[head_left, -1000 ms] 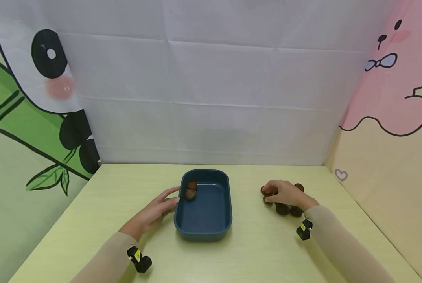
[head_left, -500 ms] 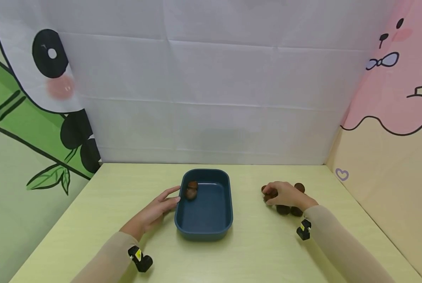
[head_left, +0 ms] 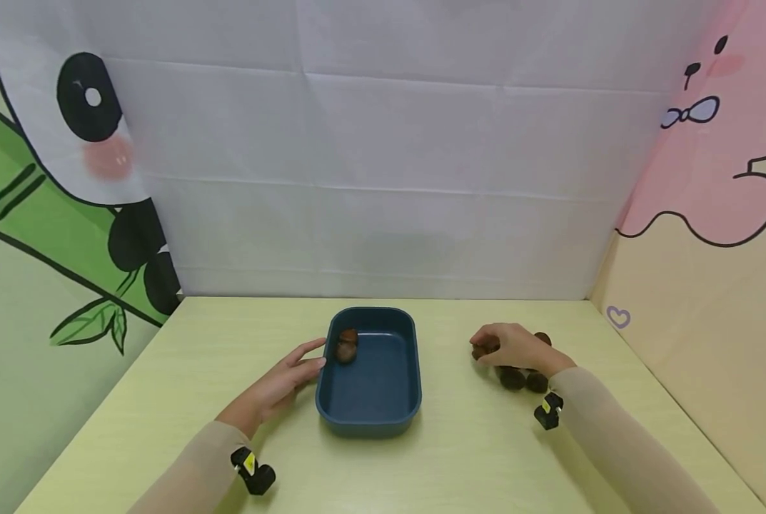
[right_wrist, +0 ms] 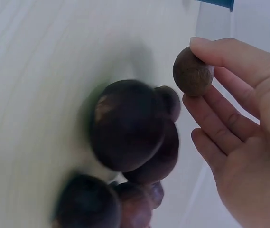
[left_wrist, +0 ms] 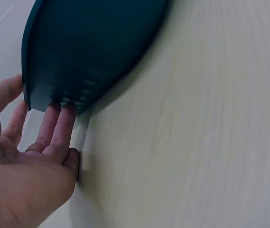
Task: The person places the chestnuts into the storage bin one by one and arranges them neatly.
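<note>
My right hand [head_left: 514, 348] pinches a small round brown nut [right_wrist: 193, 72] between thumb and fingertips, held up beside a cluster of other nuts. Several of these, darker and glossy [right_wrist: 125, 126], lie close together on the table, partly hidden under the hand in the head view. My left hand [head_left: 283, 385] has its fingers extended, fingertips against the left side of a dark blue rectangular tub [head_left: 370, 432]. In the left wrist view that hand [left_wrist: 35, 175] touches the tub's wall. Two brown nuts [head_left: 346, 351] sit inside the tub, by its upper left wall.
The pale yellow table [head_left: 447, 457] ends at a white sheet [head_left: 395, 178] behind. Printed cartoon panels stand at both sides, a panda [head_left: 90, 100] left and a pink animal [head_left: 729, 185] right. Each wrist carries a small black camera [head_left: 550, 410].
My right hand has closed its fingertips on a nut and shifted slightly up and left with it. The left hand and tub have stayed in place.
</note>
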`<state>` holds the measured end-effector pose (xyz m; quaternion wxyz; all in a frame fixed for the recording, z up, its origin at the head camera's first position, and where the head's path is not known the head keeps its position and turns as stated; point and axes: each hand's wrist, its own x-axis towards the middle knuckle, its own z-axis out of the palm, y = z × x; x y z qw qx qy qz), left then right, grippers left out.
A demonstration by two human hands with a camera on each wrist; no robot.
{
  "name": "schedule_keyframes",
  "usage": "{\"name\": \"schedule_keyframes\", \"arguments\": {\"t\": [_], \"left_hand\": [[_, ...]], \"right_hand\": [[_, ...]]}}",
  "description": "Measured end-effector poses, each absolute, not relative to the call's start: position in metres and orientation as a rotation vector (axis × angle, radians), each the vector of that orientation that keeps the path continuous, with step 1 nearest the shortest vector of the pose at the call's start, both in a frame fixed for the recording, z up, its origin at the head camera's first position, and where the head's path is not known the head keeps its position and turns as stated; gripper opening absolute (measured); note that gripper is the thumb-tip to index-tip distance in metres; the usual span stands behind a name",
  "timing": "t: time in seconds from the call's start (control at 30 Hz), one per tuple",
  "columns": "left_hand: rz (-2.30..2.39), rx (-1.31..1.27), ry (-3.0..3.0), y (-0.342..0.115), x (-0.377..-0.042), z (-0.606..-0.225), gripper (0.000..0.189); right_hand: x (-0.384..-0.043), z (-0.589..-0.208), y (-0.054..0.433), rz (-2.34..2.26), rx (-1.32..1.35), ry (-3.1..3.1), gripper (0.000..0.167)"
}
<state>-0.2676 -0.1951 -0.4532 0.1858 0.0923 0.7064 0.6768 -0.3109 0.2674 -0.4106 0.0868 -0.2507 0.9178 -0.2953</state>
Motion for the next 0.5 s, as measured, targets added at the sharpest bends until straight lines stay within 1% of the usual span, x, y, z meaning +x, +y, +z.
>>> {"name": "schedule_keyframes", "arguments": {"t": [0.13,0.2,0.5], "left_hand": [[1.905,0.261,1.989,-0.195,-0.267,-0.454,0.066],[1.906,0.261,1.989,-0.195,-0.267,-0.454,0.066],[1.910,0.246,1.997,-0.194,-0.269,-0.456,0.065]], "right_hand": [[-0.310,-0.401,0.259,-0.872,-0.771,2.740,0.038],[-0.310,-0.396,0.253,-0.878,-0.767,2.743,0.036],[-0.314,-0.379,0.225,-0.939,-0.902,2.737,0.030]]}}
